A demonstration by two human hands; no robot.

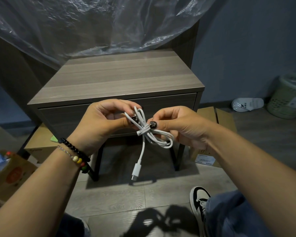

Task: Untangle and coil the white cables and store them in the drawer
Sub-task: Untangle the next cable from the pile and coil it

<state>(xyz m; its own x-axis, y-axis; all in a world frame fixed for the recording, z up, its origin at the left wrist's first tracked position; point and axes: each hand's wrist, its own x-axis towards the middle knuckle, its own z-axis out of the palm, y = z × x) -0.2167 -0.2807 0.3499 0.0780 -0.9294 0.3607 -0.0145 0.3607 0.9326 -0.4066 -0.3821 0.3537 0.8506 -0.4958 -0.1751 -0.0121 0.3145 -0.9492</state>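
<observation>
- We hold the thin white charging cable, bundled into loops and cinched at its middle by a wrap of its own cord, in the air in front of the grey wood-grain bedside desk.
- Our left hand pinches the upper loops from the left, its fingers curled over them and the thumb pressed near the wrap.
- Our right hand pinches the wrap from the right, thumb on the knot, the other fingers curled behind the lower loops.
- The bundle's long axis runs from upper left to lower right between both hands; a loose tail hangs straight down, ending in a white plug.
- The flat-fronted grey drawer lies directly behind the hands and looks closed, so we judge one hand must let go to open it; the left seems freer.
- Around us: brown cardboard boxes on the floor, a pale green woven basket far right, crumpled clear plastic sheeting above.
</observation>
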